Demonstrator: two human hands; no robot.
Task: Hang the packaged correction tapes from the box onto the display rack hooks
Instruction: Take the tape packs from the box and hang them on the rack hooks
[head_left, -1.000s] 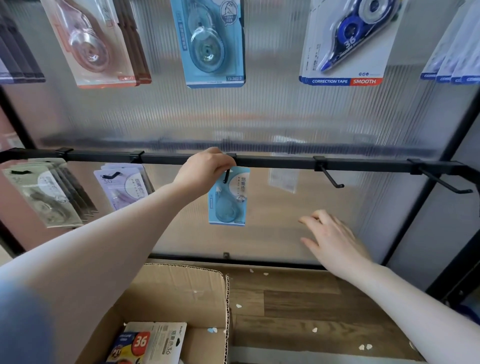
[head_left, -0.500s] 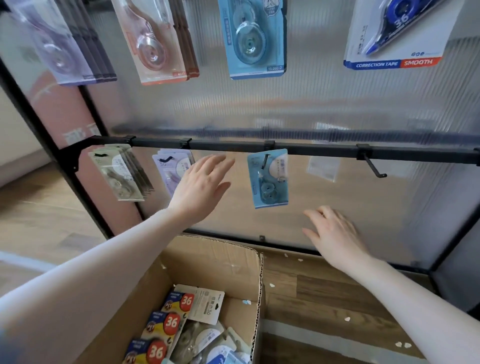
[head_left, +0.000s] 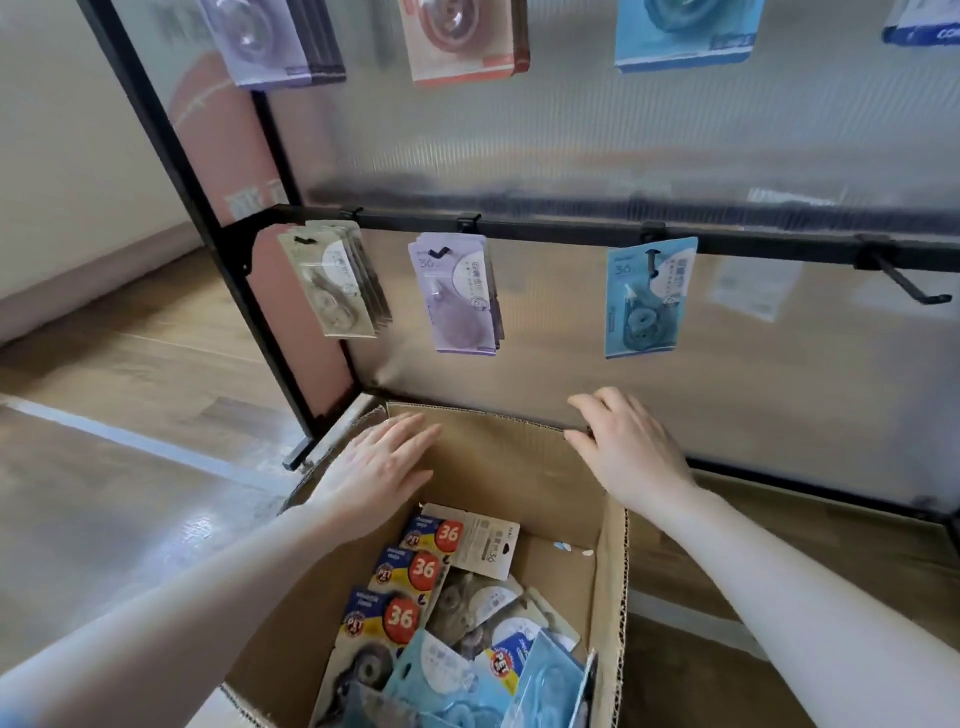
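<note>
A light blue correction tape pack (head_left: 644, 299) hangs alone on a hook of the black rail (head_left: 571, 228). Left of it hang a purple stack (head_left: 460, 293) and a beige stack (head_left: 337, 280). An empty hook (head_left: 904, 278) juts out at the right. Below stands an open cardboard box (head_left: 519, 457) holding several packs, some with red "36" circles (head_left: 410, 571). My left hand (head_left: 379, 467) hovers over the box's far left corner, fingers straight, empty. My right hand (head_left: 623, 447) hangs over the far right rim, fingers relaxed, holding nothing.
The rack has a frosted ribbed back panel (head_left: 571, 130) and a black frame post (head_left: 208, 234) at the left. More packs hang on an upper row (head_left: 467, 41). Wood floor (head_left: 104, 364) lies to the left and right of the box.
My left hand let go of the light blue pack, which now hangs on its hook, and dropped down over the box. The view tilted down and left; my right hand lowered slightly.
</note>
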